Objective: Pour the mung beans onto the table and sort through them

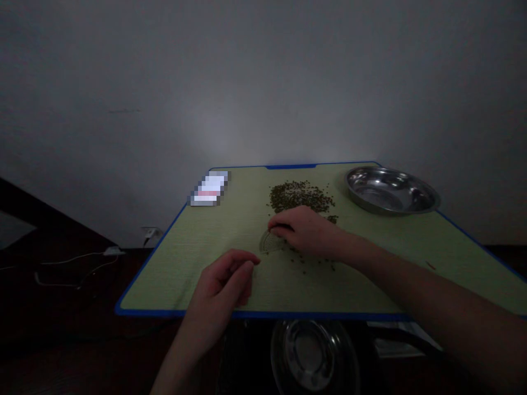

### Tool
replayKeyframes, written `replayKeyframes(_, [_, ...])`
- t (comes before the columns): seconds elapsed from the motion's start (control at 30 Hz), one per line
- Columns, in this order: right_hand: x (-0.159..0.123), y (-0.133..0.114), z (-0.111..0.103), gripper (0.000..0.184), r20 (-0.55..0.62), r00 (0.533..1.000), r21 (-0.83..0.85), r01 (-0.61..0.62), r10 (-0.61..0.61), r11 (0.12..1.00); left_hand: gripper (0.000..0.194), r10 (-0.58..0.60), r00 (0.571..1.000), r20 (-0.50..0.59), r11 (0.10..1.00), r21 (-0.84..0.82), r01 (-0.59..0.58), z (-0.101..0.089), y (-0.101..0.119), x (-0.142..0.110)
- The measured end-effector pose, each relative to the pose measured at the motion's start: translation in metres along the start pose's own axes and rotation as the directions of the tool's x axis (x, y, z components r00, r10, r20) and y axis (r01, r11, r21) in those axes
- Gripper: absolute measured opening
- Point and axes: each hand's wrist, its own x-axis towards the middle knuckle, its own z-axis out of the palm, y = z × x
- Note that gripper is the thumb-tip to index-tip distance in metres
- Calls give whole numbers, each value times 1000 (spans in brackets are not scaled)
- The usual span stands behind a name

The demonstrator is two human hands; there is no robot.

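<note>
A spread of small dark green-brown grains (298, 196), like beans or seeds, lies on a pale green tabletop (164, 274) with a blue edge. My right hand (308, 233) is just on the near side of the grains, with thumb and fingers pinched low at the table. Whatever is between those fingertips is too small to make out. Beside them shows a faint semicircular protractor shape (267, 243); I cannot tell if it is printed. My left hand (224, 280) rests near the front edge, fingers curled and thumb close to the forefinger, its inside hidden. Several stray grains (304, 272) are scattered near my right wrist.
A wide steel basin (393, 192) stands at the table's back right. A lit phone (209, 188), blurred out, lies at the back left. Below the front edge is another steel bowl (313, 351). A small reddish strip (430, 265) lies at right. Cables (113, 251) trail on the floor.
</note>
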Motion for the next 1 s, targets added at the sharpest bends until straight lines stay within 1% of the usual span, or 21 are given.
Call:
replayKeyframes(0.17, [1, -1, -4, 20, 69, 997, 14, 42, -43, 999, 20, 13, 1000, 18, 1000, -1, -13, -1, -2, 1])
replayKeyframes(0.4, [-7, 4, -9, 20, 125, 989, 45, 69, -74, 997, 19, -1, 1000, 16, 1000, -3, 1, 0, -3, 1])
replayKeyframes(0.5, [-14, 4, -12, 19, 140, 988, 55, 54, -61, 997, 20, -5, 1000, 15, 1000, 8, 5, 0, -2, 1])
replayKeyframes(0.63, [-25, 2, -17, 18, 151, 988, 33, 7, -12, 999, 21, 1, 1000, 11, 1000, 20, -1, 0, 0, 0])
replayKeyframes(0.77, [-34, 2, -20, 17, 176, 984, 31, 5, -10, 1000, 21, -4, 1000, 7, 1000, 23, 4, 0, 0, 0])
replayKeyframes(0.87, [-38, 3, -25, 17, 169, 985, 69, -27, 15, 997, 21, 2, 1000, 1, 1000, 25, -2, 0, -2, 1])
replayKeyframes(0.93, [-42, 5, -31, 16, 125, 990, 93, -79, 67, 993, 20, 3, 1000, 0, 1000, 23, -3, 0, -2, 1])
replayKeyframes(1.0, [-48, 9, -40, 16, 54, 990, 94, -137, 133, 986, 20, 1, 1000, 1, 1000, 14, -1, -1, -3, 1])
